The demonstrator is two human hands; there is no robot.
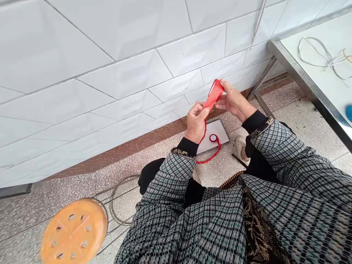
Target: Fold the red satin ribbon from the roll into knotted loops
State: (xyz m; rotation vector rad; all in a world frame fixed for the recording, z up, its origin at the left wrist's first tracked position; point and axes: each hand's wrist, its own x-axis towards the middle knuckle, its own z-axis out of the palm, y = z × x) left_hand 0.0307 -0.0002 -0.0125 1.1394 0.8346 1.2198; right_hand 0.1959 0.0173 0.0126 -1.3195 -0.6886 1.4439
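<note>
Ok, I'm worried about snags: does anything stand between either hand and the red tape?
Nothing visible does: the left hand and right hand both hold the red tape directly. The twisted red strand runs lower, not in between.

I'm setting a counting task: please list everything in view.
Floor: 1, grey, below
Tray: 1, white, on floor
Reel: 1, red, on tray
Strip: apparently 1, red, near reel
Tape roll: 1, red, above tray
Wall: 1, white, ahead
Skirting: 1, brown, below wall
Rod: 1, silver, upper right
Stool: 1, orange, lower left
Table: 1, white, right
Wires: count unclear, white, on table
Unclear item: 1, blue, right edge
Jacket: 1, grey, below
Shoes: 2, white, on floor
Left hand: 1, bare, on tape roll
Right hand: 1, bare, on tape roll
</note>
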